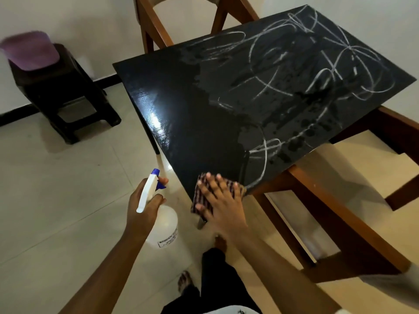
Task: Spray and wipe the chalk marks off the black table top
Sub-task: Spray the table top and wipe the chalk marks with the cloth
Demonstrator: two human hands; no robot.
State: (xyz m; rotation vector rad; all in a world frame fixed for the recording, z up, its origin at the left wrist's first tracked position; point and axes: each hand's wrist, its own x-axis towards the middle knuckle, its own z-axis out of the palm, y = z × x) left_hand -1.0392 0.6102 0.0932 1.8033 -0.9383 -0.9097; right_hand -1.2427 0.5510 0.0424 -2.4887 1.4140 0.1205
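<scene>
Far left, by the wall: purple basin (pixel 29 51) atop dark stool (pixel 65 96). Lower centre-left, off the table and over the floor tiles: left hand (pixel 141 209), fingers curled round the neck of a white spray bottle (pixel 163 225), index finger on the blue trigger, nozzle toward the table. Just right of that: right hand (pixel 221 200) laid flat, fingers straight and spread, pressing a checked cloth (pixel 199 197) onto the near corner of the black table top (pixel 181 105), cloth partly overhanging the edge. Left part of top: dark and glossy. Centre and right part: white chalk marks (pixel 317 64) in loops and scribbles, blotched with wet patches, reaching to just beside the cloth. Behind far edge: wooden chair (pixel 154 26). Below right edge: wooden frame (pixel 340 211).
</scene>
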